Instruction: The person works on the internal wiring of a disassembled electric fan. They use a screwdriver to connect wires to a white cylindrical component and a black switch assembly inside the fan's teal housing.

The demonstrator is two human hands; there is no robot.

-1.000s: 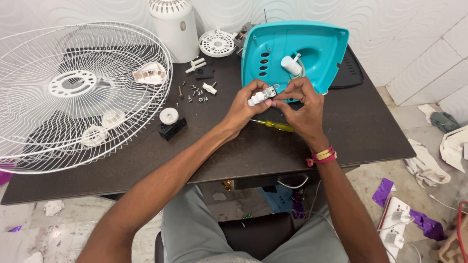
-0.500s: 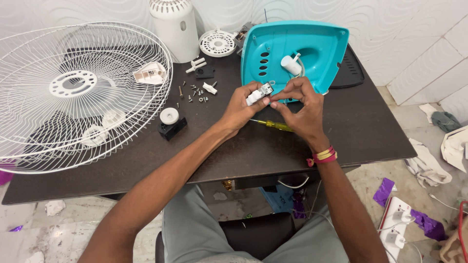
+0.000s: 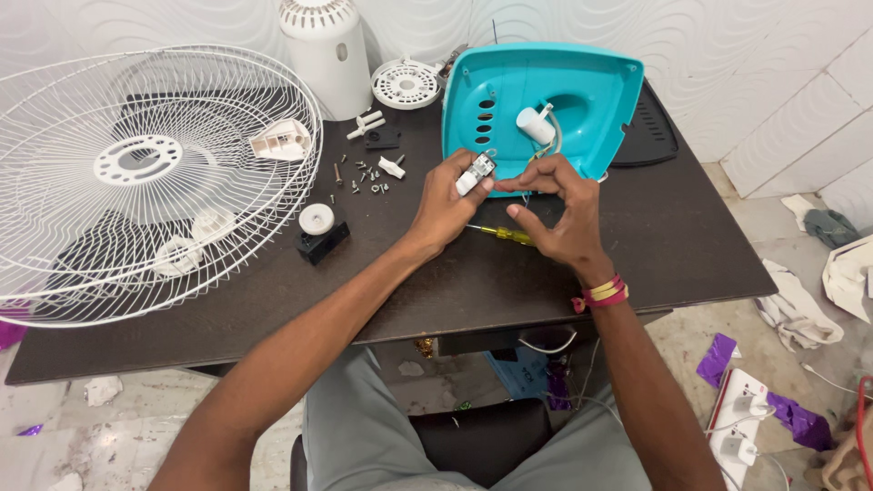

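My left hand (image 3: 447, 205) grips a small white switch part (image 3: 475, 173) at the lower edge of a turquoise plastic fan housing (image 3: 591, 91) that lies on the dark table (image 3: 691, 245). My right hand (image 3: 559, 209) pinches thin wires next to that part, fingertips almost touching the left hand. A white capacitor (image 3: 535, 125) with wires sits in the housing's recess. Under my hands, flat on the table, lies a yellow-handled screwdriver (image 3: 503, 235).
A large white wire fan guard (image 3: 136, 182) covers the table's left side. Several loose screws (image 3: 364, 177), a white knob on a black block (image 3: 318, 232), small white plastic pieces, a white motor cover (image 3: 327, 50), a round white grille (image 3: 406, 82) and a black panel (image 3: 650, 127) surround the work spot.
Both hands have stayed at the housing's lower edge with the white part. The right fingers have shifted slightly on the wires.
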